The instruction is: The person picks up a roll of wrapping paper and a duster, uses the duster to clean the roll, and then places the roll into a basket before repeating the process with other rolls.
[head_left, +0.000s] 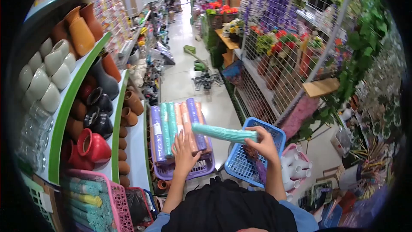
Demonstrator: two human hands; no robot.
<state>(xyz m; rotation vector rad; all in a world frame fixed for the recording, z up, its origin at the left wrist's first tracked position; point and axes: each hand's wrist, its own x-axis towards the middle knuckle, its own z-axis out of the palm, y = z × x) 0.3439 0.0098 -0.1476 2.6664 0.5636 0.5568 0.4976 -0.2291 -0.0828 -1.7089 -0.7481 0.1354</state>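
My right hand [264, 147] grips one end of a long teal plastic-wrapped roll [223, 133]. The roll lies nearly level, its free end over the rolls in the purple basket [207, 168]. Spread on top of those rolls is my left hand [184, 152], its fingers apart and touching the orange ones. Packed side by side in the basket are purple rolls [156, 124], teal rolls [164, 122] and orange rolls [186, 118]. Beneath my right hand stands a blue basket [231, 169] with something brown and purple inside; the hand partly hides it.
Shelves on the left carry white pots [45, 96], dark vases [101, 120] and a red vase [95, 146]. At lower left, a pink basket [118, 202] holds teal and yellow packs. A wire rack [274, 68] with artificial flowers borders the aisle. Black items [208, 80] lie on the floor.
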